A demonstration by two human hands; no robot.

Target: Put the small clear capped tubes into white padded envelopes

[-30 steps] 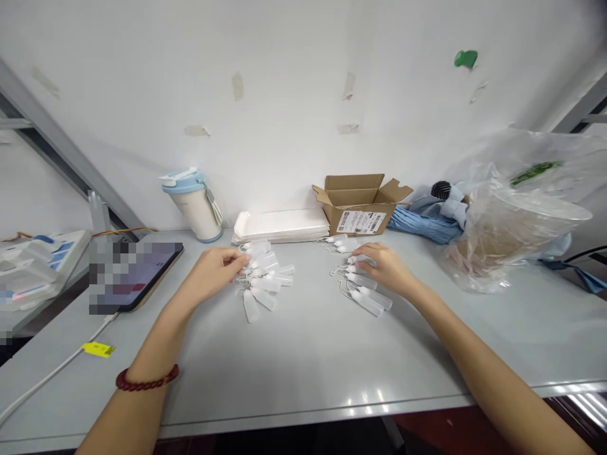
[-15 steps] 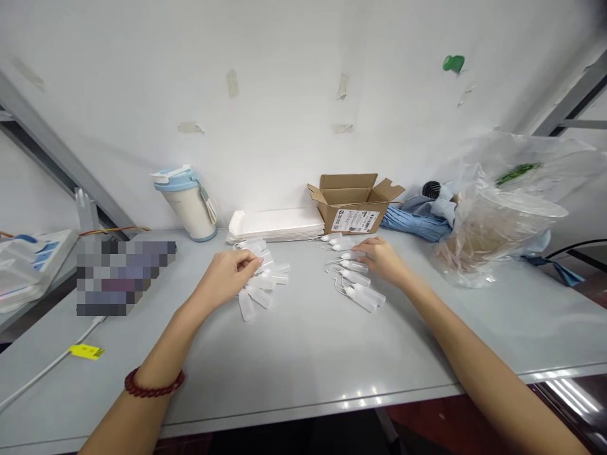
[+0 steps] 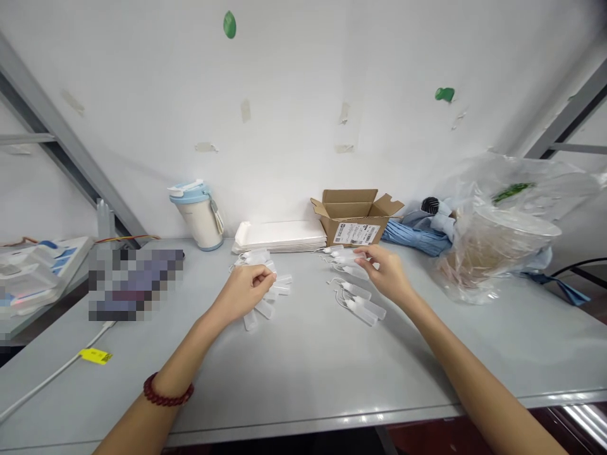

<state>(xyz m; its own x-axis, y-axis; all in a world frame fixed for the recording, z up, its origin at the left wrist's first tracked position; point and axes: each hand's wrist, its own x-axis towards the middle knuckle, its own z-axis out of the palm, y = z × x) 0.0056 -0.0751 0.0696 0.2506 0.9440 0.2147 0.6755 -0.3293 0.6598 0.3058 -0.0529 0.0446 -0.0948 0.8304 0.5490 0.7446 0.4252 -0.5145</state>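
Observation:
My left hand (image 3: 249, 289) is over the left cluster of small translucent plastic bottles (image 3: 264, 309), its thumb and fingertips pressed together. Whatever lies in that pinch is too small or hidden to make out. On the right, my right hand (image 3: 386, 272) has its thumb and fingers closed at the end of a small bottle (image 3: 349, 256) near the back of the right group. Several more bottles (image 3: 363, 312) with white caps and thin curved white tips lie below it, spread in a loose column on the grey table.
A stack of flat white boxes (image 3: 282, 236) and an open cardboard box (image 3: 355, 232) stand by the wall. A cup (image 3: 202, 221) and a blurred-out flat object (image 3: 135, 284) are at left. Blue cloth (image 3: 417, 235) and a plastic-wrapped container (image 3: 502, 243) sit at right.
The view has tilted up and shifted slightly left. My right hand has moved toward the back of the right group of bottles. My left hand stays pinched over the left cluster.

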